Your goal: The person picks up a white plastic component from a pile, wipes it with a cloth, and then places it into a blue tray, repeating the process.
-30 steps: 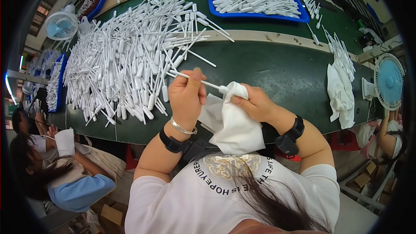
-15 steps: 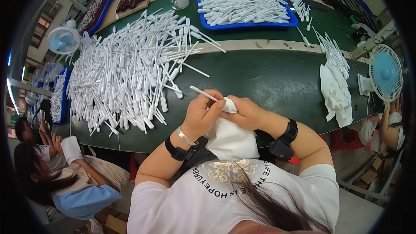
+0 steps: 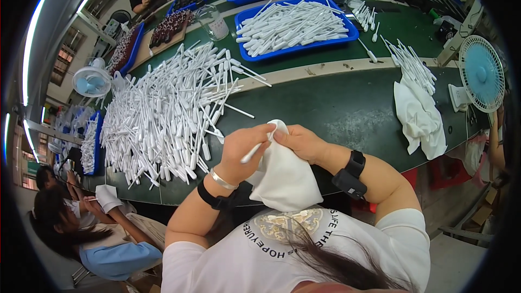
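Observation:
My left hand (image 3: 242, 146) is closed around a thin white plastic stick (image 3: 251, 154), whose plain end pokes out below the fingers. My right hand (image 3: 305, 144) pinches a white cloth (image 3: 287, 179) beside the left fingertips. A fold of the cloth rises between both hands, and the rest drapes down in front of my chest. Whether the stick's other end is inside that fold is hidden. To the left of my hands spreads a large heap of similar white sticks (image 3: 157, 116), many with a thicker rounded end.
Beyond the green table's (image 3: 315, 100) pale strip stands a blue tray (image 3: 351, 37) of white sticks, with a glass jar (image 3: 216, 26) beside it. At right lie another white cloth (image 3: 415, 116), more sticks (image 3: 415, 65) and a fan (image 3: 482, 73). Co-workers sit left and far.
The stick's visible end has swung from pointing up-left to pointing down-left. My hands have shifted slightly, and the cloth has been lifted into a raised fold. The view has tilted.

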Available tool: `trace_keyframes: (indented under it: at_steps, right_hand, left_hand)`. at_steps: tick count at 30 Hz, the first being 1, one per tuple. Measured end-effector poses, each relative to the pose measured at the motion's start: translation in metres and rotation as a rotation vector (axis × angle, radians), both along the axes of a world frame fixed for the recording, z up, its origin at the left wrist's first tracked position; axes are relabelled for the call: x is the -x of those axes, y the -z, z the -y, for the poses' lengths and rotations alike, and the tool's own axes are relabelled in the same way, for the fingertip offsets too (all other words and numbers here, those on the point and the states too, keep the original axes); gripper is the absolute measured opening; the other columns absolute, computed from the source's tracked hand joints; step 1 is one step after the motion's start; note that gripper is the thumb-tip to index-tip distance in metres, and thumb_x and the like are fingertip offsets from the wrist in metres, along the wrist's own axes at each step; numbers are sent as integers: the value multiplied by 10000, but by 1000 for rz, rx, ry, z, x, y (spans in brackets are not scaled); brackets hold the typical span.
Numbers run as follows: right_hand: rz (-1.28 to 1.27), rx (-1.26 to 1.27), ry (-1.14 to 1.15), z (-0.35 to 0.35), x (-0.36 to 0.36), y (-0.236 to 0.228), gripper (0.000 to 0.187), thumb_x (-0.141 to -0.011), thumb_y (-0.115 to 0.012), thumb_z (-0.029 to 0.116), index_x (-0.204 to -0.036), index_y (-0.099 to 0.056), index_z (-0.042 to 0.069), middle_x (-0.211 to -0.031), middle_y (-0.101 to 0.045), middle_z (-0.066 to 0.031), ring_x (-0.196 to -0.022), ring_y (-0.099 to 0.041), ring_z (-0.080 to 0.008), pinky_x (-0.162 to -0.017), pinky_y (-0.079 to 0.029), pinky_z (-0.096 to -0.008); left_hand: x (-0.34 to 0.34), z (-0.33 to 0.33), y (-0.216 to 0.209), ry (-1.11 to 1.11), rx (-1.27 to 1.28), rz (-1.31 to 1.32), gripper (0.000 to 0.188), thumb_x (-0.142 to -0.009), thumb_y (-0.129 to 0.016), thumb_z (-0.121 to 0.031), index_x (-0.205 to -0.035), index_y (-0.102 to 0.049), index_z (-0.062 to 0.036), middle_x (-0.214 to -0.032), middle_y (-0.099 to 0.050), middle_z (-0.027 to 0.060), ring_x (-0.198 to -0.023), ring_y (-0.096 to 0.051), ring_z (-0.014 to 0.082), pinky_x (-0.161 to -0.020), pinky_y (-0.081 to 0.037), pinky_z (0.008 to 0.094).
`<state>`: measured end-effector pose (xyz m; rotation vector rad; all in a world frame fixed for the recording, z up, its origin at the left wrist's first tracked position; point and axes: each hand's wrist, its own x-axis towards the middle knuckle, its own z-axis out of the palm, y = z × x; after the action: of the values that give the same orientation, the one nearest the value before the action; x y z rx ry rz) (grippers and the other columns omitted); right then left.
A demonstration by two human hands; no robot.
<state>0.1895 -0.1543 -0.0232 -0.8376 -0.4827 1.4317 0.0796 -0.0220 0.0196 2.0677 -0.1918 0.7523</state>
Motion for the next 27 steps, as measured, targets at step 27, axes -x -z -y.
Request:
trace_keyframes:
  at_steps: [27]
  right_hand:
    - [365, -42, -167, -2, -35, 17, 305, -838, -550, 282, -1017, -548, 34, -931, -567, 4, -839, -494, -79, -775, -411, -249]
  left_hand:
    - [-362, -164, -7, -452, -858, -761, 243, -795, -523, -250, -968, -600, -98, -981, -586, 141, -947, -530, 321, -778, -437, 387]
